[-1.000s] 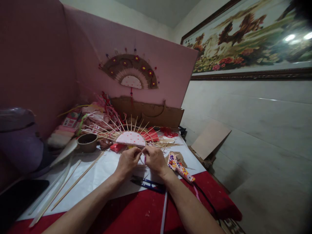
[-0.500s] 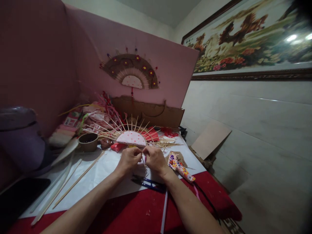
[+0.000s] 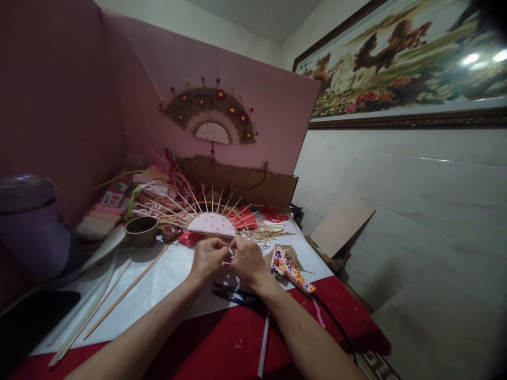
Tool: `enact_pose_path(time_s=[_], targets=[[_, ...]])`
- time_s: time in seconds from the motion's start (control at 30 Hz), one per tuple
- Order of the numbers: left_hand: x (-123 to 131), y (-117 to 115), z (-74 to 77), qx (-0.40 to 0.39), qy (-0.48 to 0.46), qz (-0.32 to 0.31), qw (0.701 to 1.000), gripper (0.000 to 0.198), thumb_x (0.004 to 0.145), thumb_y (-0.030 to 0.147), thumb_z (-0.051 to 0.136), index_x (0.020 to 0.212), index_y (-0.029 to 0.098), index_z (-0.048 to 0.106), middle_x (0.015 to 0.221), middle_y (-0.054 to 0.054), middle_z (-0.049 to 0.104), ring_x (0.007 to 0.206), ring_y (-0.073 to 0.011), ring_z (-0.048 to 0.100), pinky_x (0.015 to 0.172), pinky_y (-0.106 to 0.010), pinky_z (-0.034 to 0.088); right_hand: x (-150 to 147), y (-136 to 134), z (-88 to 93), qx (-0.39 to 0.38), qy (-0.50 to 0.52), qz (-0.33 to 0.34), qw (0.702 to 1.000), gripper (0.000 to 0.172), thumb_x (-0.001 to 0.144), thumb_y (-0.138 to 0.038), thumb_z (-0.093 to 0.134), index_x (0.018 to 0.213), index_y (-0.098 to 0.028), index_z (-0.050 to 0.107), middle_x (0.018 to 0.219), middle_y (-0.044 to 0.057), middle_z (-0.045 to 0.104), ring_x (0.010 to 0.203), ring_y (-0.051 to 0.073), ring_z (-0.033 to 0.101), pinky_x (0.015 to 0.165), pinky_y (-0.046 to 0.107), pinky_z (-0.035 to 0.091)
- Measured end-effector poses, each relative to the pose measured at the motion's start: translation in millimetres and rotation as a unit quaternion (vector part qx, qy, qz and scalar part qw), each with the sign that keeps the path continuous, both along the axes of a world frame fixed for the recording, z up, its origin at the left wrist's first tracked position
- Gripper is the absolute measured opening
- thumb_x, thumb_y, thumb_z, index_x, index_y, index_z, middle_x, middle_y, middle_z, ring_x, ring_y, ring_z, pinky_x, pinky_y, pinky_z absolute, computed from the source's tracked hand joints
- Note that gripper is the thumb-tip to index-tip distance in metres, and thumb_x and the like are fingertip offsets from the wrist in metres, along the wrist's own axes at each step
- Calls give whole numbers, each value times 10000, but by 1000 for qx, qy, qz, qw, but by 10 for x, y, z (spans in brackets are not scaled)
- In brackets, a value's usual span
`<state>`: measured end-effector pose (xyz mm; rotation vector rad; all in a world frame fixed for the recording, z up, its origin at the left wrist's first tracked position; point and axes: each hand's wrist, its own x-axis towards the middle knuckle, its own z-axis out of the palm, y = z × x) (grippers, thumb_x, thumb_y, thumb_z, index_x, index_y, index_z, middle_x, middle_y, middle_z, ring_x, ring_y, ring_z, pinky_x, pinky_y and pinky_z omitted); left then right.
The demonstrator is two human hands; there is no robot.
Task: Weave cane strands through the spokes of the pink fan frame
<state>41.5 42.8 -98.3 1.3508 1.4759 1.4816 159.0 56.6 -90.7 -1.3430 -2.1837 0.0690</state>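
My left hand and my right hand are pressed together over the white paper, fingers pinched on something small that I cannot make out. Just beyond them lies a half-round fan frame: a pink dotted half-disc with several thin wooden sticks fanning out of it. Blue-handled scissors lie under my right wrist. A glue gun covered in a coloured dot pattern rests to the right of my right hand.
A finished brown fan hangs on the pink board. Cardboard pieces, red and pink craft scraps, a roll of tape and long sticks crowd the table. A purple container stands at left; a framed painting hangs right.
My hands have drawn closer together and shifted slightly left and toward the fan frame. The view has shifted a little.
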Motion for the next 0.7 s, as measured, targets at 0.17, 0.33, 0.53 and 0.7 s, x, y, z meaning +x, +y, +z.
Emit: enact_pose_path(time_s=[0.17, 0.33, 0.53, 0.7], targets=[[45, -43, 8, 71, 96, 55, 991, 95, 587, 188, 582, 515, 205, 642, 515, -10, 639, 511, -156, 565, 506, -254, 406, -67, -71, 45, -18, -5, -50, 999, 150, 787, -122, 513, 899, -138, 611, 834, 116, 699, 750, 214, 649, 619, 275, 368], [55, -59, 15, 100, 153, 77, 980, 123, 645, 214, 576, 540, 211, 640, 544, -20, 664, 518, -169, 576, 547, -276, 399, -128, -109, 46, -31, -14, -77, 996, 196, 832, -125, 454, 949, -120, 611, 844, 140, 700, 779, 240, 665, 626, 290, 389], [55, -65, -15, 116, 174, 105, 972, 124, 658, 201, 558, 549, 218, 616, 547, -10, 652, 536, -170, 575, 580, -278, 406, -143, -118, 69, -50, -18, -95, 994, 186, 856, -144, 456, 961, -105, 605, 847, 169, 700, 787, 260, 679, 624, 298, 410], [68, -63, -10, 124, 149, 105, 975, 123, 653, 188, 559, 549, 215, 619, 546, -2, 636, 530, -162, 561, 576, -273, 407, -158, -109, 80, -52, -7, -103, 993, 186, 840, -178, 490, 973, -102, 595, 830, 169, 706, 775, 267, 682, 614, 299, 414]])
